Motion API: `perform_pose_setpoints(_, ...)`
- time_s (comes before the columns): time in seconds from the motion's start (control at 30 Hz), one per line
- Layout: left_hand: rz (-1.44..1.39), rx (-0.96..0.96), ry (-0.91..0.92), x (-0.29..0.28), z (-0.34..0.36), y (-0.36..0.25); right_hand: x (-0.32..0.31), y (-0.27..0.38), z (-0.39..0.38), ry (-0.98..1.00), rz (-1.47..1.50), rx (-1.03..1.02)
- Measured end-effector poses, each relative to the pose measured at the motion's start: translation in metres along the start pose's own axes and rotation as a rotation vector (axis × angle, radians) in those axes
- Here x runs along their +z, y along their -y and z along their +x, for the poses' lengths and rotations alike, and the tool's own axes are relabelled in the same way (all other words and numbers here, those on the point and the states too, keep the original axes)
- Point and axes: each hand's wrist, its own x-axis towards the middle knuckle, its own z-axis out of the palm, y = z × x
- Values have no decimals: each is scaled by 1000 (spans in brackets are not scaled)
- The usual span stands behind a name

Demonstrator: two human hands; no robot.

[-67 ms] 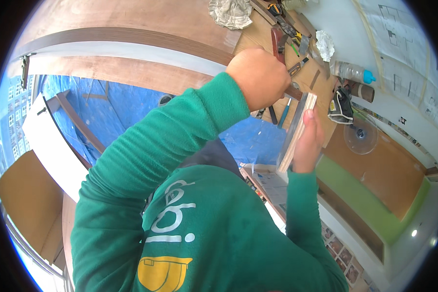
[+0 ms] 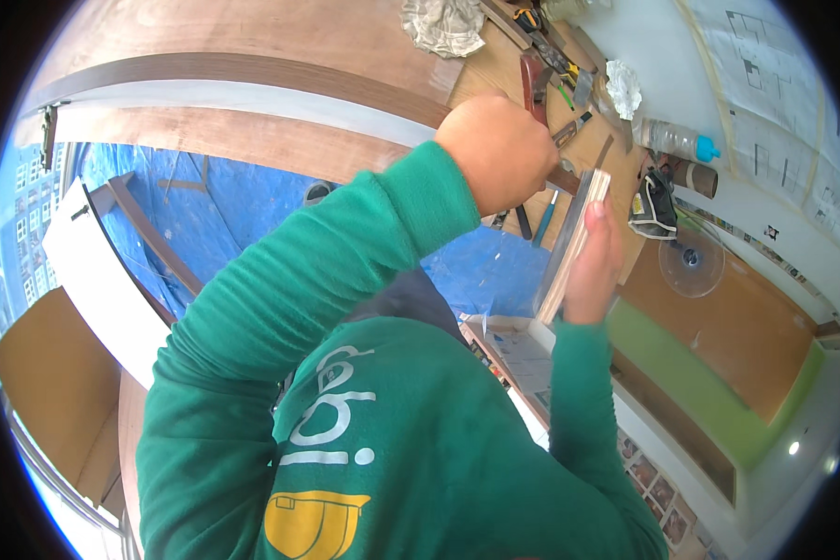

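While the person's left hand [image 2: 497,154] is bent with its knuckles upward, its fingers are tucked out of sight, so I cannot tell whether they hold anything. Just beyond and to the right of them, the narrow, dark-faced wooden board with a pale layered edge [image 2: 573,241] stands tilted in the right hand [image 2: 592,271], whose fingers close narrowly on it along that edge. From here the board could twist or slip, since this one-sided grip near its middle leaves both ends unsupported; the left fingers, close to its upper end, might get knocked. Behind the left fingers lie a slim grey cutter-like tool [image 2: 572,129] and a dark red tool [image 2: 532,79] on the tan wooden surface [image 2: 476,82]; a careless swing of the board could sweep them aside. Nearer the board, a thin blue-handled tool [image 2: 545,220] is similarly exposed. Left of the left fingers runs a long brown-edged panel [image 2: 243,67], which could be scratched by contact; below them, blue plastic sheeting [image 2: 490,271] spreads out.
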Motion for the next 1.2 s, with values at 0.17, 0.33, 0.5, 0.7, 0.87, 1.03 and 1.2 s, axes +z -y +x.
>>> perform_pose_setpoints(0.17,-9,-17,-18,2,5,7,-27,-1,39,237,376,126)
perform_pose_setpoints(0.33,20,4,-64,6,3,6,7,4,2,-52,13,-44)
perform_pose_setpoints(0.5,27,-16,-25,3,5,5,16,23,28,-23,85,-25)
perform_pose_setpoints(0.7,24,-7,16,0,4,5,7,1,-2,-34,63,-16)
perform_pose_setpoints(0.87,28,1,8,0,4,4,14,22,31,-24,84,-18)
perform_pose_setpoints(1.03,0,6,-59,6,3,8,15,13,16,-16,42,-103)
perform_pose_setpoints(1.2,15,17,-88,9,3,7,15,-3,7,-31,94,-123)
